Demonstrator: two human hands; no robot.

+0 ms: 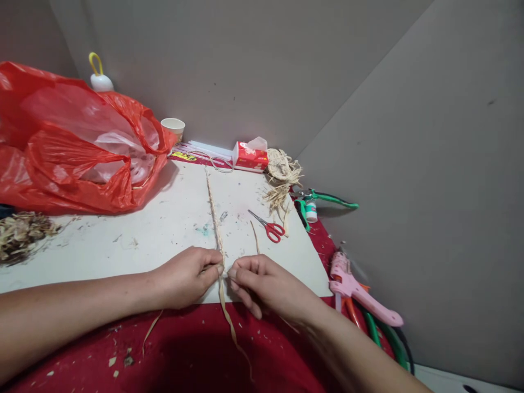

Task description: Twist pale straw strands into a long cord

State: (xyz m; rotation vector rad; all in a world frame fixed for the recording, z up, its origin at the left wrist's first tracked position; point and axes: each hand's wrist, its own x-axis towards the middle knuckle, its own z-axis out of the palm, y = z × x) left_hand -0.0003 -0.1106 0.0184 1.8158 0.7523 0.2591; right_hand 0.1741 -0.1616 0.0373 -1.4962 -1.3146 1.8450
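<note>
A thin pale braid of plant fibre (pixel 213 210) runs away from me across the white board (pixel 172 240). Its near end is pinched between the thumb and fingers of my left hand (pixel 190 277). Just to the right, my right hand (pixel 262 281) pinches a strand of the fibre close to the braid's end. One loose strand (pixel 230 322) hangs down from the braid over the red cloth. Another sticks up behind my right hand, and a third trails below my left wrist. Scissors with red handles (pixel 273 231) lie on the board beyond my right hand.
A red plastic bag (pixel 82 147) fills the left side, near dried husks (pixel 24 234). At the back stand a paper cup (pixel 173 127), a tissue pack (pixel 250 156) and a fibre bundle (pixel 282 166). Green-handled pliers (pixel 333 198) and a pink glue gun (pixel 364 297) lie right, beside the grey wall.
</note>
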